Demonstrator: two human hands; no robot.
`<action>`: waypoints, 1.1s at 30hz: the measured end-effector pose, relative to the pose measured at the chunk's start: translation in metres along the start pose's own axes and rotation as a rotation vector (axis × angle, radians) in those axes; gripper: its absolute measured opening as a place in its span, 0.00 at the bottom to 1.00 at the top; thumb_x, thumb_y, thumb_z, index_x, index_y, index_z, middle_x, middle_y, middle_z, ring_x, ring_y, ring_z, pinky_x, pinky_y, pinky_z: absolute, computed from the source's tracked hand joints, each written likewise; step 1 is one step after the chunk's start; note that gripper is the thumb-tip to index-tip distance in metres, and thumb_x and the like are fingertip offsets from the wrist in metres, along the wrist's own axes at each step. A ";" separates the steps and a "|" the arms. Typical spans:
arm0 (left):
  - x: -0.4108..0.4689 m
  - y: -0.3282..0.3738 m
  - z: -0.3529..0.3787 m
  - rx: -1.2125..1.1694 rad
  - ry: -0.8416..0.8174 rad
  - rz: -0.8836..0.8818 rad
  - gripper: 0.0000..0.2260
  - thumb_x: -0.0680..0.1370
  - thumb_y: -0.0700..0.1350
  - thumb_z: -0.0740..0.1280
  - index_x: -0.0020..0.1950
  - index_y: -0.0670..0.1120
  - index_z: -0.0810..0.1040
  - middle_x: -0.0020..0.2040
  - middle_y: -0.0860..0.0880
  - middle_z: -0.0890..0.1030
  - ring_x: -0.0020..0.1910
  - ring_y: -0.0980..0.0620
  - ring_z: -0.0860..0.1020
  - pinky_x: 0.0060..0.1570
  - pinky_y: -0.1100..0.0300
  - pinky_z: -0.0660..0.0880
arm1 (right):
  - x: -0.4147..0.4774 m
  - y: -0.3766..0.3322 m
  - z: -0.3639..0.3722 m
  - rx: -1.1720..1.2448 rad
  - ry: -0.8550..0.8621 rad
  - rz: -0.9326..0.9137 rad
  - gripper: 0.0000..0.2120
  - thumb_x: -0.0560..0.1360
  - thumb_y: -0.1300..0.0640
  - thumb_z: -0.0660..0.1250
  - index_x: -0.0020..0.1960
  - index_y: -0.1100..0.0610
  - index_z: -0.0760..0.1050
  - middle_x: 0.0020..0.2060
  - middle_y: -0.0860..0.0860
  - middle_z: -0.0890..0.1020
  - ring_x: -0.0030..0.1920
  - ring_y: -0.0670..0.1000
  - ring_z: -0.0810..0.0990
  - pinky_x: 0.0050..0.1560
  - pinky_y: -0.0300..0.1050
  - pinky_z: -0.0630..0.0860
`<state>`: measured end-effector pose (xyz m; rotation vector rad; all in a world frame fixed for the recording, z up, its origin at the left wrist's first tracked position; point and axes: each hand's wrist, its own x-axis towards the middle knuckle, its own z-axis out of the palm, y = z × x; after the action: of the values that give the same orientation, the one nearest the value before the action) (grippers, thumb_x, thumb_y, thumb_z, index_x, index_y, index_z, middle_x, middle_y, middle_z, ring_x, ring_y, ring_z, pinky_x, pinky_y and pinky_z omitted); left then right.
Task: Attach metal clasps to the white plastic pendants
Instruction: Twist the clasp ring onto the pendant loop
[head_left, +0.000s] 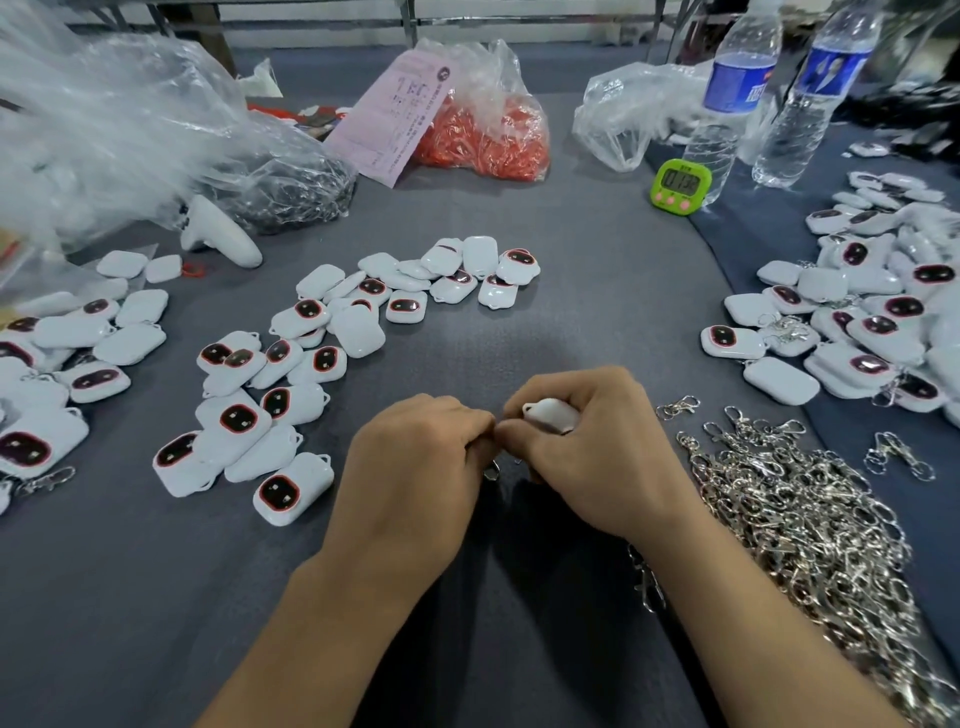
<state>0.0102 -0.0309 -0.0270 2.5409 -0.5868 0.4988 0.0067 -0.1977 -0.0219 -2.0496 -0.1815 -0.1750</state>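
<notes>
Bench draped in grey-blue cloth, light soft and even. Far beyond the right grip, grey metal frame bars before a pale wall.

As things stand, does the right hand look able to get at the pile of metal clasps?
Probably yes: the clasp pile lies just beside the right hand with nothing between, though it grips a white pendant.

On the table, pendants are scattered to the left and centre, and more pendants are piled at the right. A heap of clasps is laid in front of that pile. A timer and two bottles are stood behind, with bags ranged along the far edge
</notes>
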 end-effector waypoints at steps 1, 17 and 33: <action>0.000 0.000 0.001 0.014 -0.007 0.009 0.08 0.75 0.48 0.68 0.40 0.48 0.84 0.33 0.50 0.80 0.35 0.48 0.76 0.37 0.51 0.72 | -0.001 0.000 0.001 -0.056 -0.003 -0.031 0.09 0.72 0.60 0.76 0.35 0.50 0.81 0.27 0.43 0.80 0.29 0.43 0.77 0.33 0.31 0.70; 0.009 0.005 -0.002 -0.975 0.014 -0.416 0.10 0.72 0.35 0.75 0.41 0.50 0.87 0.39 0.50 0.87 0.39 0.56 0.84 0.43 0.66 0.78 | 0.005 -0.007 -0.003 0.685 0.013 0.160 0.16 0.76 0.70 0.69 0.33 0.55 0.81 0.28 0.55 0.79 0.24 0.49 0.75 0.23 0.36 0.67; 0.011 0.002 -0.008 -1.179 -0.200 -0.500 0.06 0.64 0.46 0.81 0.36 0.46 0.86 0.33 0.48 0.82 0.34 0.56 0.77 0.38 0.66 0.75 | 0.001 -0.008 -0.010 0.446 0.064 -0.039 0.07 0.71 0.68 0.74 0.36 0.60 0.81 0.28 0.59 0.81 0.25 0.51 0.78 0.25 0.40 0.71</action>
<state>0.0167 -0.0319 -0.0150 1.4894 -0.1704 -0.2534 0.0056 -0.2026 -0.0104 -1.5956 -0.2016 -0.2039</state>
